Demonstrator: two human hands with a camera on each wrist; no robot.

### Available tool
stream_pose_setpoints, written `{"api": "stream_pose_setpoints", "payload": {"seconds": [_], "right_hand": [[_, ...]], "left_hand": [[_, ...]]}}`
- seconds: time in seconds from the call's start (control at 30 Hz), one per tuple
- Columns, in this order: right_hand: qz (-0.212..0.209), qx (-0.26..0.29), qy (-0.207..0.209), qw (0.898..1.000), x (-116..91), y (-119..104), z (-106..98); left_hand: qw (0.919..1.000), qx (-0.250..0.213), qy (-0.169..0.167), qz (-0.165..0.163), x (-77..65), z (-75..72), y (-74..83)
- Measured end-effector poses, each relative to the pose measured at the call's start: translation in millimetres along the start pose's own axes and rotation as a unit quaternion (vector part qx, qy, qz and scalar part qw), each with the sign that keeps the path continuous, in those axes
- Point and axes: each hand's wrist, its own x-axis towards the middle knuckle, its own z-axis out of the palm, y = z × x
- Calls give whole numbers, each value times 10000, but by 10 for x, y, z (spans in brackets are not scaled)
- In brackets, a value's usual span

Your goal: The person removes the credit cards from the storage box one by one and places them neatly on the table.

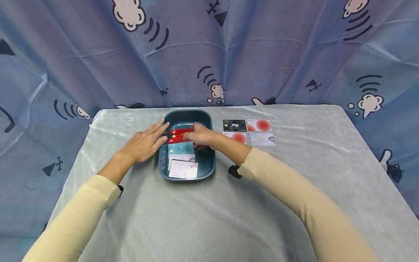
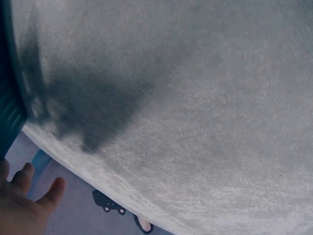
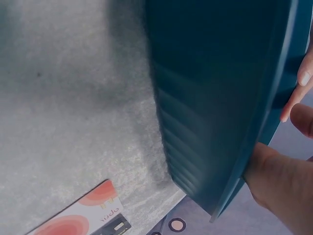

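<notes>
A dark teal plastic bin (image 1: 207,165) stands on the cloth-covered table. My right hand (image 1: 203,136) reaches over its right side and pinches a red card (image 1: 176,139) between thumb and fingers. Behind it lies another red card (image 1: 178,131), partly covered by the hand. Nearer to me in the bin lie a light blue card (image 1: 181,148), a silver-white card (image 1: 186,157) and a white VIP card (image 1: 183,169), overlapping in a column. Fingers spread and fairly straight, my left hand (image 1: 144,143) rests at the bin's left rim. The right wrist view shows mostly the bin's outer wall (image 3: 215,98).
Right of the bin, cards lie in two rows: a black Vip card (image 1: 234,125), a card with a red circle (image 1: 260,125), a similar one (image 1: 237,137) partly behind the right forearm, and a silver VIP card (image 1: 262,139). A patterned curtain (image 1: 183,54) hangs behind the table (image 1: 183,218).
</notes>
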Motion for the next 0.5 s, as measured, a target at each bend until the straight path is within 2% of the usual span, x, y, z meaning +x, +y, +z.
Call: {"api": "stream_pose_setpoints", "payload": {"seconds": [0.2, 0.5], "right_hand": [[12, -57, 61, 10000, 11, -28, -9], [-121, -178, 155, 9996, 56, -35, -25]], "left_hand": [[9999, 37, -130, -35, 0, -11, -4], [9999, 70, -74, 39, -10, -15, -7]]}}
